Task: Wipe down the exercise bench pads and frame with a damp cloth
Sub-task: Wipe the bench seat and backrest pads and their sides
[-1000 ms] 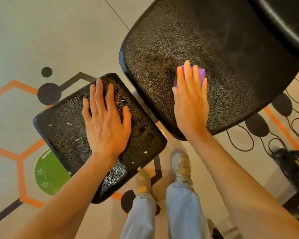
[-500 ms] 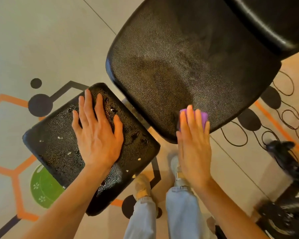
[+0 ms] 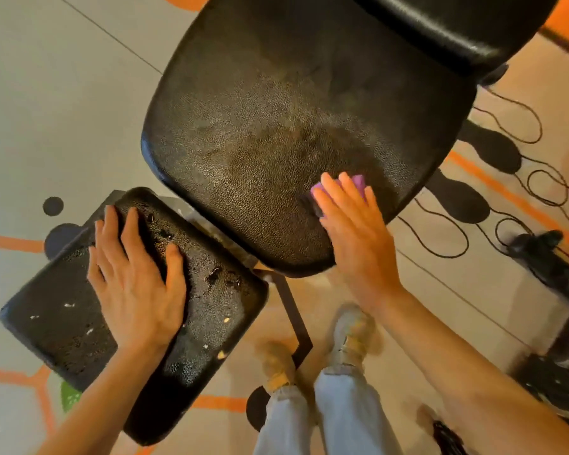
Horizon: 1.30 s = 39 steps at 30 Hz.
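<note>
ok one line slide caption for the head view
Right hand presses purple cloth onto large bench pad; left hand braces small pad.

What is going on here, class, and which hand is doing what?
A person is cleaning a black exercise bench. The right hand presses a purple cloth flat on the large pad, near its front right edge. The left hand rests flat on the smaller pad, which is cracked and flecked with pale bits. Both hands have straight fingers. The person's legs and shoes show below on a patterned floor.
</note>
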Available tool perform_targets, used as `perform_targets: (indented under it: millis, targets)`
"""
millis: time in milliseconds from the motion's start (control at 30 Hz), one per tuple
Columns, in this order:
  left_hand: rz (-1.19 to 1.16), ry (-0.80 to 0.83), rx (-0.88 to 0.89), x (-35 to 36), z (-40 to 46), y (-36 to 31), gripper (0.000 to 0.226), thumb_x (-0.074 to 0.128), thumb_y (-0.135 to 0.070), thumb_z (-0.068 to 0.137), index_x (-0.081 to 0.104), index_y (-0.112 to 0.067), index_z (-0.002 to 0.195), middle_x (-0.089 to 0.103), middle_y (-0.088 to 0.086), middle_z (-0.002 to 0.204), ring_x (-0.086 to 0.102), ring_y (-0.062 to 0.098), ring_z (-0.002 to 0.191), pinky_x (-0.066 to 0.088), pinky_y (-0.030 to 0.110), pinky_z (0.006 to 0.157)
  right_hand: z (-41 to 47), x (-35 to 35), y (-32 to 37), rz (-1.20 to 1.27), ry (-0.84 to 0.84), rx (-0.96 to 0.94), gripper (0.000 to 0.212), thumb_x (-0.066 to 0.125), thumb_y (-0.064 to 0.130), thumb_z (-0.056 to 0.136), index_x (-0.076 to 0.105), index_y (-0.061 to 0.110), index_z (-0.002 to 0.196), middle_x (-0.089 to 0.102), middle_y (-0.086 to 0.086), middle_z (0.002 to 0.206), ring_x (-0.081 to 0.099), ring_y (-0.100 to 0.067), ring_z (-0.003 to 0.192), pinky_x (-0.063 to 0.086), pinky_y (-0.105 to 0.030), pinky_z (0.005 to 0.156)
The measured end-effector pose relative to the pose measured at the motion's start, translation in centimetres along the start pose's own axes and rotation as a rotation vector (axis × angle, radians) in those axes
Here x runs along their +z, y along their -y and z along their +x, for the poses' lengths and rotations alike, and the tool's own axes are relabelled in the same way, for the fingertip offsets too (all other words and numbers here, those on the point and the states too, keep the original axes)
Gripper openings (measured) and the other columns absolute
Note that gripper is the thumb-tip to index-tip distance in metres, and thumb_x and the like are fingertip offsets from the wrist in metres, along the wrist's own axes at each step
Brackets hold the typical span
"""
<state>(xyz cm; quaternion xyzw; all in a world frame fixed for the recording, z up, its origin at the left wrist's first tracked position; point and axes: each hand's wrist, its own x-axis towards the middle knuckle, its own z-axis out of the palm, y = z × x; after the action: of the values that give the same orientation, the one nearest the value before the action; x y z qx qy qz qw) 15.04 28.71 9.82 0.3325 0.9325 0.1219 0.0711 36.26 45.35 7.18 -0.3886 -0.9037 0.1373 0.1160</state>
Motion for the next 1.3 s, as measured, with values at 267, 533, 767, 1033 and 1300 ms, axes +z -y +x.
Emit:
perform_targets:
  millis: [267,533,767,1033,1300]
  targets:
    - [-0.029,0.063,0.178,-1.2,-0.6,-3.3,0.064,0.037,-0.042,0.096,0.025,-0.019,0.154,0.009,0.004,0.166,0.004,0.023,0.155,-0.002,0.038,0.124,1.8,-3.7,-1.2,0.744,-0.162,0.382,0.037,0.042,0.009,0.101,0.051,0.009,0.136,0.049,-0.003,0.144,0.035,-0.013,0.141,0.027,-0.029,0.117]
    - [-0.042,0.159,0.593,0.7,0.6,-14.7,0.060,0.043,-0.035,0.100,0.025,-0.018,0.155,0.006,0.007,0.167,0.004,0.024,0.155,0.002,0.040,0.126,0.2,-7.8,-3.8,0.953,-0.276,0.576,0.037,0.045,0.015,0.100,0.050,0.024,0.136,0.053,0.009,0.139,0.045,0.003,0.129,0.043,-0.023,0.106]
    - [-0.022,0.237,0.768,3.2,1.7,-22.8,0.058,0.043,-0.033,0.099,0.031,-0.016,0.154,0.013,0.008,0.167,0.007,0.026,0.155,0.000,0.035,0.124,0.2,-8.5,-8.5,1.041,-0.394,0.790,0.035,0.044,0.020,0.101,0.054,0.022,0.135,0.064,0.003,0.121,0.059,-0.004,0.110,0.048,-0.009,0.082]
    - [-0.029,0.270,0.872,6.3,2.9,-27.8,0.054,0.036,-0.032,0.102,0.032,-0.015,0.153,0.018,0.007,0.165,0.009,0.025,0.155,0.009,0.044,0.126,1.2,-8.1,-12.5,1.235,-0.536,0.839,0.033,0.044,0.013,0.101,0.055,0.020,0.131,0.065,0.009,0.114,0.059,0.007,0.103,0.045,-0.004,0.078]
    - [-0.047,0.272,0.890,8.4,4.8,-29.9,0.053,0.030,-0.035,0.102,0.033,-0.018,0.152,0.024,0.002,0.164,0.013,0.019,0.154,0.007,0.034,0.125,5.8,-6.4,-15.4,1.475,-0.631,0.970,0.025,0.044,0.021,0.101,0.060,0.039,0.109,0.067,0.015,0.100,0.064,0.002,0.097,0.053,-0.017,0.083]
